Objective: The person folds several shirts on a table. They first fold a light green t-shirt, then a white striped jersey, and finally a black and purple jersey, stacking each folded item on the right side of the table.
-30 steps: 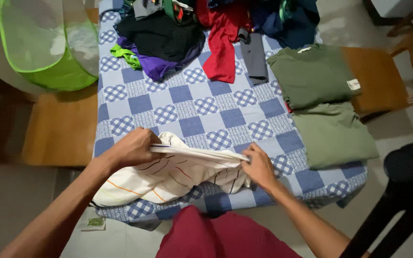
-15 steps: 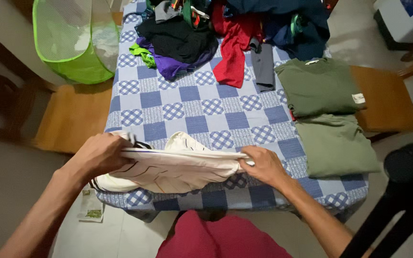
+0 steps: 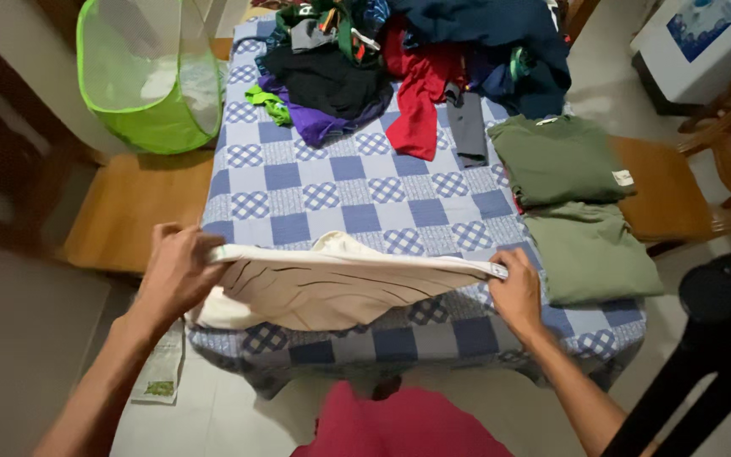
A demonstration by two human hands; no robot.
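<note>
**Cream garment stretched between two hands at the near edge of the counter**

While the left hand point(image 3: 181, 269) grips one end of a cream garment point(image 3: 332, 288) with its fingers curled over the hem, the right hand point(image 3: 516, 292) pinches the other end, so the cloth is pulled taut between them. Thin dark lines run across the fabric, and its lower part sags onto the near edge of the counter point(image 3: 357, 190), which is covered with a blue and white checked cloth.

Right of the garment, two folded green shirts point(image 3: 568, 203) lie one partly over the other at the counter's right edge, near the right hand but apart from it. At the far end sits a loose heap of clothes point(image 3: 416, 59) in red, black, purple, navy and green. A lime green mesh hamper point(image 3: 156, 76) stands off the counter's far left corner, above a wooden bench point(image 3: 129, 211). On the right is a wooden chair point(image 3: 678, 182).
</note>
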